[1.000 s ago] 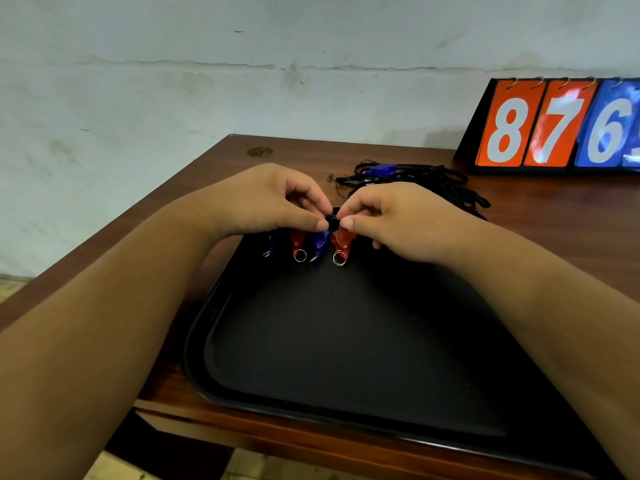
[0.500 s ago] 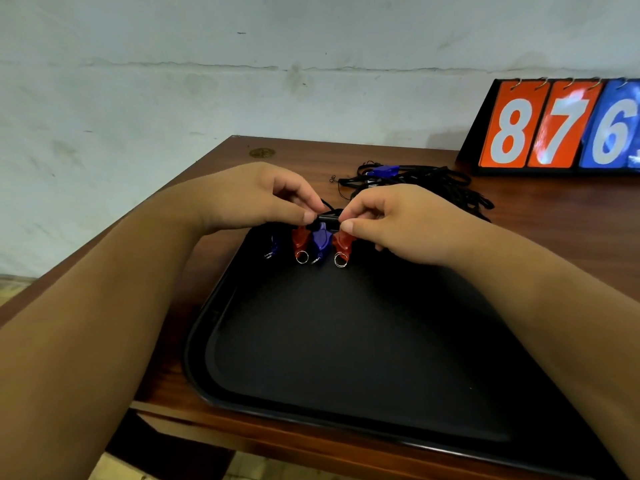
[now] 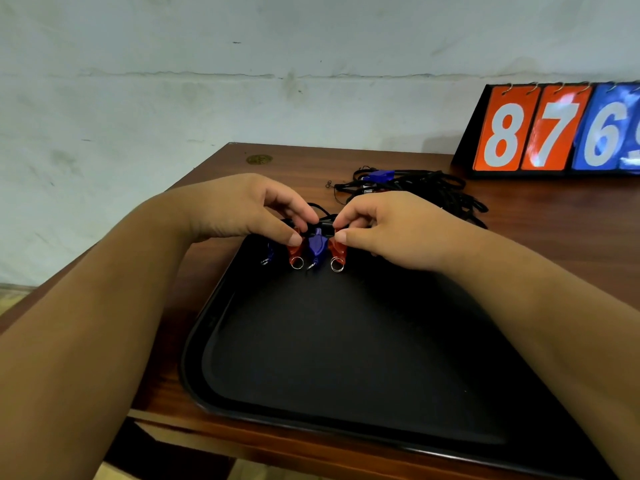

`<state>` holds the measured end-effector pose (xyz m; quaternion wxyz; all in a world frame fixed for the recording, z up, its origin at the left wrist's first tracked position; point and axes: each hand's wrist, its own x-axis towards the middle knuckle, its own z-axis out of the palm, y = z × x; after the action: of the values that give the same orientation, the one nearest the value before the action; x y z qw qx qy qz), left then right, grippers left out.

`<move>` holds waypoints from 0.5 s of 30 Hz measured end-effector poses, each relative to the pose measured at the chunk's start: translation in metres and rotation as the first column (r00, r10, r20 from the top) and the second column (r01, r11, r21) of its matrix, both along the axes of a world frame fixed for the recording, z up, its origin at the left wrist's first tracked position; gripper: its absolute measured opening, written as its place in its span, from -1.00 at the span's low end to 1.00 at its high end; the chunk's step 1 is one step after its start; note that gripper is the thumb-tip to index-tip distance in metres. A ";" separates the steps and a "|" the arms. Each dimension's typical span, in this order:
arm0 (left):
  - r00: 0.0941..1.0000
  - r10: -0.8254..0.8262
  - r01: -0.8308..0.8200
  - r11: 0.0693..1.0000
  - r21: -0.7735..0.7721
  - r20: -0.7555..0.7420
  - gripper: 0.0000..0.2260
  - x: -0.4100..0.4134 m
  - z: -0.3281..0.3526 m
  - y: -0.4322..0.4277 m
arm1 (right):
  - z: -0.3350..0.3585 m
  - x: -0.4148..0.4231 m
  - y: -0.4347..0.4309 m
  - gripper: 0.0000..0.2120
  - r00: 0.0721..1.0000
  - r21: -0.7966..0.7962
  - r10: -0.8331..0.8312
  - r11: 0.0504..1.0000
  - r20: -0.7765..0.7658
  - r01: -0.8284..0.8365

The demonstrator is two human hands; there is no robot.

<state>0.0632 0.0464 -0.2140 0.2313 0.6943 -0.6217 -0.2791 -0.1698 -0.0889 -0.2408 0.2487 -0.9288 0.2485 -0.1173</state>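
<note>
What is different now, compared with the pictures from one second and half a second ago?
The left hand and right hand drew slightly apart along the black cord, so the blue whistle between their thumbs now shows fully. Both hands still pinch the cord. The red whistles, the black tray, the pile of cords and the number board stayed in place.

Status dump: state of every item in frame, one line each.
black cord: held between both hands
left hand: pinches the cord
right hand: pinches the cord
whistles: four, blue-red-blue-red, in a row under the cord, rings toward the camera
tray: flat on table
lanyard pile: tangled, behind the hands
scoreboard: upright, showing 8, 7, 6; last digit cut off
</note>
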 end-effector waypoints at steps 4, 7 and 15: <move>1.000 -0.009 0.009 1.000 0.008 -0.012 -0.66 0.000 0.000 0.001 | 0.002 -0.001 0.003 -0.80 1.000 -0.010 0.016 1.000 0.001 -0.016; 1.000 -0.013 0.013 1.000 0.006 -0.025 -0.66 0.000 0.000 0.001 | 0.004 -0.003 0.005 -0.79 0.998 -0.026 0.055 0.998 0.002 -0.055; 0.999 0.003 -0.004 1.000 -0.031 -0.039 -0.75 -0.006 -0.004 -0.002 | 0.005 -0.001 0.007 -0.80 0.997 -0.027 0.076 0.997 -0.030 -0.077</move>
<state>0.0575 0.0443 -0.2182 0.2545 0.6860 -0.6201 -0.2829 -0.1712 -0.0818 -0.2362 0.2363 -0.9427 0.2145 -0.0977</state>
